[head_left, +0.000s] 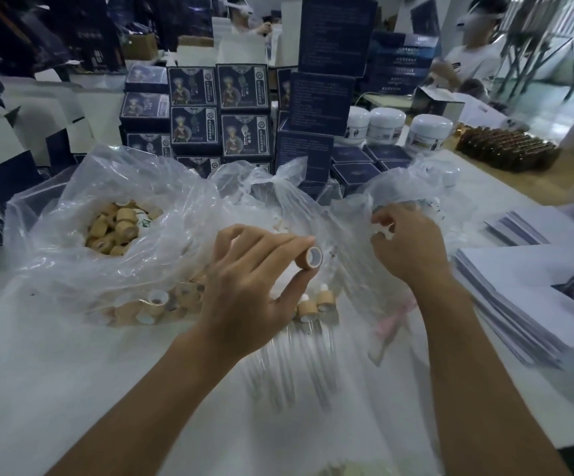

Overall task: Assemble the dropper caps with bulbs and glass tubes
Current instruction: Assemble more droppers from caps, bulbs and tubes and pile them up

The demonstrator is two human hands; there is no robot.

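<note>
left hand (pixel 251 286) pinches bamboo cap (pixel 313 258) over the surface (pixel 72 372) | right hand (pixel 409 245) curled into clear bag (pixel 399 197), apparently pinching a white bulb (pixel 383 231) | risk: slack film snags fingers, bulb drops among glass tubes (pixel 292 365)

You won't find any print here you can read. The dark boxes (pixel 242 85) stacked behind the bags carry a figure picture and columns of characters, and the white jars (pixel 429 134) carry labels, all too blurred to make out.
</note>
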